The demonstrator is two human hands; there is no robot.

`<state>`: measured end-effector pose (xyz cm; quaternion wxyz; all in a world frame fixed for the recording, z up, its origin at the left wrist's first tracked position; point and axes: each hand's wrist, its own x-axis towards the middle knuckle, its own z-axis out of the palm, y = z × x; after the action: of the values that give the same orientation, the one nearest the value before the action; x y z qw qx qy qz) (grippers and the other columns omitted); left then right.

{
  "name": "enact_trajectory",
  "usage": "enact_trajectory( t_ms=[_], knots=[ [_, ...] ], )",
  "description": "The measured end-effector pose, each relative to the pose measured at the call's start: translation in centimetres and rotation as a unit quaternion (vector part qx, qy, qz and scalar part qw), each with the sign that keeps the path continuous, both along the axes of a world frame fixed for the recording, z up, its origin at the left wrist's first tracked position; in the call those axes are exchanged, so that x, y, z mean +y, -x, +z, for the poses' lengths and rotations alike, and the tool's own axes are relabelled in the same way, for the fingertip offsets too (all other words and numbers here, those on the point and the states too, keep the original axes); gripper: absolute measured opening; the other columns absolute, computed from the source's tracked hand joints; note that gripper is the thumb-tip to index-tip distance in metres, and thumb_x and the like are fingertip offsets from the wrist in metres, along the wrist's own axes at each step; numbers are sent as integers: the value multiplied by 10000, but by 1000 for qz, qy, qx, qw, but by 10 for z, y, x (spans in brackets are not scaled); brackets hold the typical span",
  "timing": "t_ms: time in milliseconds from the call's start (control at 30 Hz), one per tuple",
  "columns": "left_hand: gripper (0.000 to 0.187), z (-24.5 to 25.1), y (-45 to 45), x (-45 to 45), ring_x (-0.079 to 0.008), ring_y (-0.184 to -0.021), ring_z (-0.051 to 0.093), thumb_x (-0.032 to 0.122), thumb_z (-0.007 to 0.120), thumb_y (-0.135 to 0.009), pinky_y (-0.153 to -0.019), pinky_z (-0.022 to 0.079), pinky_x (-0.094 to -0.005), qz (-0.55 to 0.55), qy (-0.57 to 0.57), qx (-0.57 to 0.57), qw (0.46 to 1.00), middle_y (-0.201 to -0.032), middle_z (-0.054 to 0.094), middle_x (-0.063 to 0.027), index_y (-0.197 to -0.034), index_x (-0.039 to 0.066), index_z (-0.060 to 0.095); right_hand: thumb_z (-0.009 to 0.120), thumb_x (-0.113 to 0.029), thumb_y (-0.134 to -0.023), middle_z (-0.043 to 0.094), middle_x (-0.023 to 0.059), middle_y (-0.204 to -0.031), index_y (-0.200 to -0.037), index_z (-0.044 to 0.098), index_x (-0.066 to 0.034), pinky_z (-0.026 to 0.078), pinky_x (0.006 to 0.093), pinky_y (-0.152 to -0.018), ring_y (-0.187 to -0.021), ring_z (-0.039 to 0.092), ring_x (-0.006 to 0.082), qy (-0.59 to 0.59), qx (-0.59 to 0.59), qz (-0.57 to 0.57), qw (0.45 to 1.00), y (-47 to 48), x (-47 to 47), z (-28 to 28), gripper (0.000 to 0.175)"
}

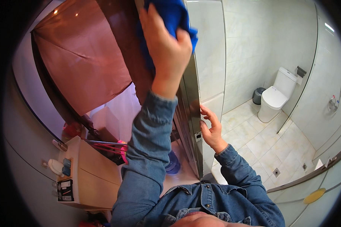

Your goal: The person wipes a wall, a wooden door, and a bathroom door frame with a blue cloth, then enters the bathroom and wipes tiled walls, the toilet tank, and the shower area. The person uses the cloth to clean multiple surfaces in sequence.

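My left hand is raised high at the top of the view, with a bright blue cloth under its palm and fingers. The cloth lies against the upper part of a dark brown door frame, and part of it runs out of the picture. Lower down, my right hand holds nothing. Its fingers are slightly bent and apart, with the fingertips at the frame's edge beside the white tiled wall. A metal strike plate sits in the frame just left of that hand.
Right of the frame is a bathroom with a white toilet, a dark bin and a glass partition. To the left, a brownish-pink curtain hangs above a wooden cabinet bearing a kettle and cups. A blue water bottle stands behind the frame.
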<state>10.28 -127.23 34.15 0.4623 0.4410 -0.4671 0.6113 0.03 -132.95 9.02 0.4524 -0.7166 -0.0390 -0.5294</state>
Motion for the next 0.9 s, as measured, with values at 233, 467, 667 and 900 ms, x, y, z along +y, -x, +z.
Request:
enact_trajectory(
  t_ms=[233,467,667,900],
  knots=[
    [718,-179,21,21,-490,-1280,195,69,540,-731,-1053,185,-495,4,-124,171,977,-1387,158,-337,-1339,-88,191,508,57,-734,600,136,-1105,-1022,584,-13,456,285,-755,-933,590,227,-97,-17,30,995,0,6,-12,307],
    [745,-315,38,47,-493,-1276,188,129,561,-756,-1052,181,-496,-43,-244,332,910,-1394,131,-328,-1360,-31,156,541,63,-692,522,194,-1202,-981,576,-14,465,301,-761,-1025,554,268,33,32,-33,998,14,21,-16,301],
    [512,-366,61,101,-284,-1050,520,77,507,-780,-910,399,-325,-205,-290,649,672,-1137,526,-169,-1261,-23,365,585,8,-716,626,132,-994,-975,593,-11,466,313,-800,-919,597,275,72,63,-33,995,44,20,-19,259],
    [354,-301,90,110,-149,-1050,494,109,432,-899,-898,405,-269,-492,-175,633,572,-1170,501,-75,-1243,27,413,711,-284,-707,526,178,-1189,-1167,541,-71,345,438,-957,-1106,479,357,150,124,177,965,75,35,-17,534]
  ],
)
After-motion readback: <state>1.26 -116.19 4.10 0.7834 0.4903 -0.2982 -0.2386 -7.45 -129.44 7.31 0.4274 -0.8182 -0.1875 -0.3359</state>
